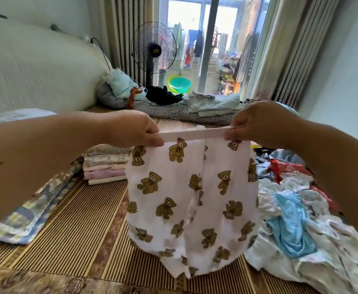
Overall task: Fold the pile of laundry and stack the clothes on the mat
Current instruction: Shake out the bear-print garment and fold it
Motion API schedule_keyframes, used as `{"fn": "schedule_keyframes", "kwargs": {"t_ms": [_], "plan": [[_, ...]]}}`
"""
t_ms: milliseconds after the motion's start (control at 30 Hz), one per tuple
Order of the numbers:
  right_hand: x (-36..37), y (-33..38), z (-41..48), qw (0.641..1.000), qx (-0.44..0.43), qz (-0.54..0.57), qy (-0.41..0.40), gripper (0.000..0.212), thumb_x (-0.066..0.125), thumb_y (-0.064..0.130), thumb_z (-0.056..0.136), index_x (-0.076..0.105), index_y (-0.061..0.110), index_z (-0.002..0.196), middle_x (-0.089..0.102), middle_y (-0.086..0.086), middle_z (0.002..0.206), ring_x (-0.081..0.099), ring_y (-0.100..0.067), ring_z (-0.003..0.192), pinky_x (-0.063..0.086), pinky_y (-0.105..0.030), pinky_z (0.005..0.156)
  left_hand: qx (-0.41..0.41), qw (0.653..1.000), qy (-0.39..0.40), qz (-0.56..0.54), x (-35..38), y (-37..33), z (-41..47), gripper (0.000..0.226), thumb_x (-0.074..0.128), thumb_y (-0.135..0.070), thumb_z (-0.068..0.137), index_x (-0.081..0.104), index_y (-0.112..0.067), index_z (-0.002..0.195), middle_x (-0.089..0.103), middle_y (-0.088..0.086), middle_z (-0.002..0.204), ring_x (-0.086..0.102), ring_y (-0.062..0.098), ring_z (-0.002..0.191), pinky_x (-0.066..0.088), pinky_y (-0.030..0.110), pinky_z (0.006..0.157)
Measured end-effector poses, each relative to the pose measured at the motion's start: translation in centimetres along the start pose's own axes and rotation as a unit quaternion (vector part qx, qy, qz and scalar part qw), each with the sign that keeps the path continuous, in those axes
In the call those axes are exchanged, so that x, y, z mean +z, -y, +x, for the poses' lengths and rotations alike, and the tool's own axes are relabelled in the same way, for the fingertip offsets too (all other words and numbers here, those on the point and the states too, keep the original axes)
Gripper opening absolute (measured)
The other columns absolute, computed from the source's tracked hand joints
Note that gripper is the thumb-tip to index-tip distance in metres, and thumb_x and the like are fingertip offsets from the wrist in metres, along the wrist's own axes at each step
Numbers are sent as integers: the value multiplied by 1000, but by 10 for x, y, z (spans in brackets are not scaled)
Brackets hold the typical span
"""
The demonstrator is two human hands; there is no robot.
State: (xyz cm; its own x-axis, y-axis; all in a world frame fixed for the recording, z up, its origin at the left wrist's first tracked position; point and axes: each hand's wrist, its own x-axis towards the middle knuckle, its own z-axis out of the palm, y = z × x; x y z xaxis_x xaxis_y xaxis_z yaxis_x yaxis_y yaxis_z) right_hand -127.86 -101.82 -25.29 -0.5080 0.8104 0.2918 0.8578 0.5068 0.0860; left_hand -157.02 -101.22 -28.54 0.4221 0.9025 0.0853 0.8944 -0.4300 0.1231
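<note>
Laundry pile [313, 211] heaped at right on the striped mat [72, 225], a tangle of white, light blue and red cloth. White bear-print shorts [192, 200] held up in mid-air over the middle of the mat, waistband stretched level, legs hanging down with the hem just above the mat or brushing it; cannot tell which. Left hand [135, 130] pinching the left end of the waistband, fingers curled under. Right hand [256, 124] gripping the right end likewise. Folded stack [105, 166] of pale pink, lilac and white clothes sitting on the mat behind and left of the shorts. Checked blue-and-yellow cloth [34, 211] lying along the left edge of the mat. Farther off, a low mattress [167, 112] with folded pale green clothes [214, 103] and a dark bundle [163, 95] on top. Standing fan [153, 47] and a green basin [180, 83] near the glass door at the far end.
</note>
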Motion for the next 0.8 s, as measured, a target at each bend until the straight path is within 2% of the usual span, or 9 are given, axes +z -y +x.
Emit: {"fn": "schedule_keyframes", "kwargs": {"t_ms": [133,267,333,400,467,567,667,733,800], "plan": [[5,-12,5,1000,3,-6,-9,28,62,53,83,72,28,83,58,6,99,51,-12,103,45,-36,91,52,993,-86,67,-18,13,-7,56,33,-64,87,62,-20,69,54,-7,59,54,4,55,32,19,53],[-9,-18,21,997,59,4,-57,37,60,49,88,69,15,78,60,0,70,56,-17,68,45,-31,75,62,976,-178,108,-48,14,2,47,42,-52,94,71,-19,79,60,-4,81,57,12,87,44,30,74],[-19,-25,26,986,90,61,-129,32,66,37,88,70,7,78,64,-4,67,56,-12,55,41,-26,73,7,972,-194,131,-63,17,6,48,47,-50,94,73,-12,84,66,2,78,60,17,80,44,28,68],[-23,-27,26,962,115,198,-152,24,70,30,86,69,8,78,69,-5,72,63,-8,54,49,-26,71,-9,974,-195,119,-74,19,6,47,53,-47,93,74,-8,80,65,5,67,57,14,62,35,23,54],[-17,-13,29,942,100,297,-116,23,72,28,84,70,5,88,72,-10,81,70,-17,69,56,-32,75,-1,975,-208,75,-80,17,5,40,59,-45,90,72,-13,70,61,-1,58,54,9,55,31,22,51],[7,36,38,916,17,400,-28,24,75,29,82,72,17,102,74,1,94,69,-4,80,53,-18,71,1,977,-211,38,-84,5,9,33,64,-48,85,63,-27,59,58,-11,56,54,3,53,32,21,50],[38,81,49,908,-34,418,15,10,70,31,86,70,29,96,72,13,91,68,0,82,52,-21,76,-13,982,-177,58,-84,-3,12,31,63,-51,83,63,-28,62,59,-14,59,56,1,56,34,19,51],[57,96,53,901,-15,433,27,10,64,27,91,71,20,90,72,6,85,69,-4,75,52,-20,68,2,983,-174,62,-85,-2,11,38,63,-48,86,56,-28,54,55,-14,53,54,-1,50,32,19,50],[75,104,52,885,20,460,69,11,62,25,92,69,20,85,71,6,82,68,-2,69,49,-12,56,6,984,-168,53,-87,-1,6,39,62,-45,88,53,-29,53,55,-16,49,55,-4,51,32,20,51]]}}
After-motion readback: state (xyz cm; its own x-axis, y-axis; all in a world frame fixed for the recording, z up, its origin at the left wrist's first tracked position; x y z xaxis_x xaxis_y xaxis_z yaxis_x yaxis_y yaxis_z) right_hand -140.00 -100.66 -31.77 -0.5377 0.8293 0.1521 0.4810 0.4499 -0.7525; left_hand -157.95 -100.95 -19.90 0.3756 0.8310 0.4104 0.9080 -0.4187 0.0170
